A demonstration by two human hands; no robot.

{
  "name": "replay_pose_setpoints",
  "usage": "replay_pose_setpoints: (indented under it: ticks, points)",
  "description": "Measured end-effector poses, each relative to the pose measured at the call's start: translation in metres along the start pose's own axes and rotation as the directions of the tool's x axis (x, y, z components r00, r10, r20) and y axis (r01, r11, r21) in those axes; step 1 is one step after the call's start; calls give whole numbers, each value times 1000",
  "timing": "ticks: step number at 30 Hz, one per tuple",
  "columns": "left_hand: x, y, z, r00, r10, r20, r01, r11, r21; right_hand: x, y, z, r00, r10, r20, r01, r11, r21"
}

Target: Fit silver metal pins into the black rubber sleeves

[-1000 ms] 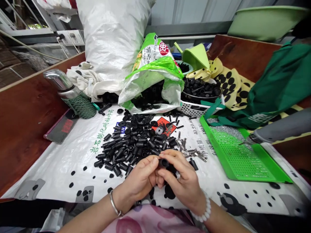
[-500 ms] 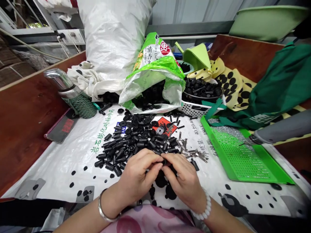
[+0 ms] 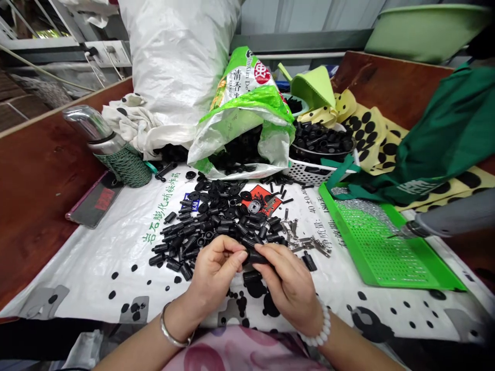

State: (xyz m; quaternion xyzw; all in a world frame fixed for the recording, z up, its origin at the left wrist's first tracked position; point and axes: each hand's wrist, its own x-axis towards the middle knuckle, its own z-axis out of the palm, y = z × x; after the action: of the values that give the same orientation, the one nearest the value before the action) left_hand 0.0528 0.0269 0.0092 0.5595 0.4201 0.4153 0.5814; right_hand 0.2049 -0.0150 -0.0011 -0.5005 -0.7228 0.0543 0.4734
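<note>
Between my two hands is a small black cylindrical plastic part (image 3: 256, 257). My right hand (image 3: 290, 281) pinches its right end between thumb and fingers. At its left end, the thumb and forefinger of my left hand (image 3: 218, 270) are pinched together; whether a second small piece sits in them is hidden. Just below, another black cylinder (image 3: 252, 277) lies on the white sheet. Beyond my fingertips spreads a pile of black plastic parts (image 3: 201, 226), cylinders and round discs. Thin metal strips (image 3: 309, 243) lie to the right of the pile.
An open green-white bag (image 3: 240, 139) of black parts stands behind the pile. On the right are a green tray (image 3: 386, 247) with small metal pieces and a grey power screwdriver (image 3: 444, 219). A flask (image 3: 124, 159) and a phone (image 3: 95, 201) lie left. A white basket (image 3: 309, 172) holds more parts.
My hands have drawn slightly apart and turned, so the black cylinder now shows between them. A black cylinder on the sheet below is now uncovered. The view has shifted slightly.
</note>
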Motion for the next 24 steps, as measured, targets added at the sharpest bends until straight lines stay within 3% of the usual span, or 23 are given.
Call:
replay_pose_setpoints:
  ticks: [4, 11, 19, 22, 24]
  points:
    - [0, -3, -1, 998, 64, 13, -64, 998, 20, 0, -1, 1, 999, 46, -12, -46, 998, 35]
    - [3, 1, 1, 998, 56, 35, -55, 998, -22, -1, 0, 3, 999, 18, -31, -17, 999, 51]
    - [4, -3, -5, 988, 136, 68, -141, 988, 70, 4, -3, 1, 972, 218, 83, -231, 945, 232]
    - [3, -4, -9, 977, 186, 106, -201, 967, 155, 2, -3, 1, 928, 318, 194, -368, 864, 345]
    - [3, -5, -11, 963, 234, 133, -257, 945, 202, 1, -3, 0, 869, 394, 300, -490, 769, 411]
